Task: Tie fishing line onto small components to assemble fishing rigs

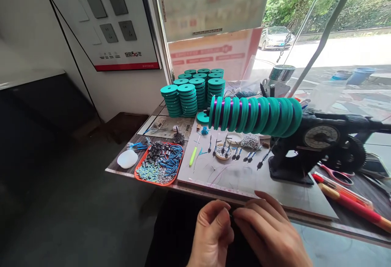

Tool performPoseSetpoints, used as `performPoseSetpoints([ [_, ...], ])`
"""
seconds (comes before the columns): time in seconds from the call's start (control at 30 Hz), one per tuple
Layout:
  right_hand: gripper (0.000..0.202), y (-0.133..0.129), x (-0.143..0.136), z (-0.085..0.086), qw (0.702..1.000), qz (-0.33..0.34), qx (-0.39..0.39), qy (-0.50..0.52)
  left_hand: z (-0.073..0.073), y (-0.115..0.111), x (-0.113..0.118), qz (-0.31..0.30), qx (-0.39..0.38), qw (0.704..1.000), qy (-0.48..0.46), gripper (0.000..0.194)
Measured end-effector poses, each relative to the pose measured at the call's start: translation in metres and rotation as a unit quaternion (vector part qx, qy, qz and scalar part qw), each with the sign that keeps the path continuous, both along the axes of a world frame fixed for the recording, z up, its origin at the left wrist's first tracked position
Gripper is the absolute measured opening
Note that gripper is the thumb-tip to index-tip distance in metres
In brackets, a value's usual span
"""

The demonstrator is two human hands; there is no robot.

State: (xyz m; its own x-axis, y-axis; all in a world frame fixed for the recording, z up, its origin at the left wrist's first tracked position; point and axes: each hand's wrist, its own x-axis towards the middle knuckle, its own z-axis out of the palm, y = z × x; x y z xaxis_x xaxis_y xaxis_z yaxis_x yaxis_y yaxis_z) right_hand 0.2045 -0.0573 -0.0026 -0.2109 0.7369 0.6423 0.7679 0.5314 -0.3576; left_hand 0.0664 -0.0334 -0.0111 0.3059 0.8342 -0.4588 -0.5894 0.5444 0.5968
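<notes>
A small dark piece point(231, 215), too small to recognise, is at the fingertips, between the two hands and in front of the near edge of the board. The thumb and forefinger of the left hand point(214, 230) are pressed together and pinch it. The fingers of the right hand point(271, 230) are bent toward the same place, with their tips beside it; its thumb is hidden, so I cannot tell if they also pinch.

Beyond the hands, the pale board point(244, 181) lies on the table. On it are a row of dark and blue little pieces point(236, 154), a shallow dish point(224, 156) with small beads, a bag of beads point(250, 141), and a tool with a light green handle point(193, 156).

At the right of the board stands a black machine point(291, 175) with a round dial point(321, 136); many green spools point(256, 115) are lined up along its shaft. Further right lie scissors point(337, 175) and a red-handled tool point(356, 205).

On the left, an orange tray point(152, 182) holds heaps of small parts, and beside it is a white round object point(127, 159). Behind, more green spools stand in stacks point(187, 100).
</notes>
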Motion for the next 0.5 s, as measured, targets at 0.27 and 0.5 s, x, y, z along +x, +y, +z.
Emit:
performPoseSetpoints([
  [0.27, 0.024, -0.001, -0.009, 0.003, 0.997, -0.046, 0.039, 0.053, 0.03, 0.025, -0.036, -0.229, 0.389, 0.829, 0.329, 0.031],
  [0.5, 0.028, -0.001, -0.017, -0.005, 0.995, -0.046, 0.046, 0.071, 0.035, 0.023, -0.034, -0.291, 0.422, 0.735, 0.443, 0.023],
])
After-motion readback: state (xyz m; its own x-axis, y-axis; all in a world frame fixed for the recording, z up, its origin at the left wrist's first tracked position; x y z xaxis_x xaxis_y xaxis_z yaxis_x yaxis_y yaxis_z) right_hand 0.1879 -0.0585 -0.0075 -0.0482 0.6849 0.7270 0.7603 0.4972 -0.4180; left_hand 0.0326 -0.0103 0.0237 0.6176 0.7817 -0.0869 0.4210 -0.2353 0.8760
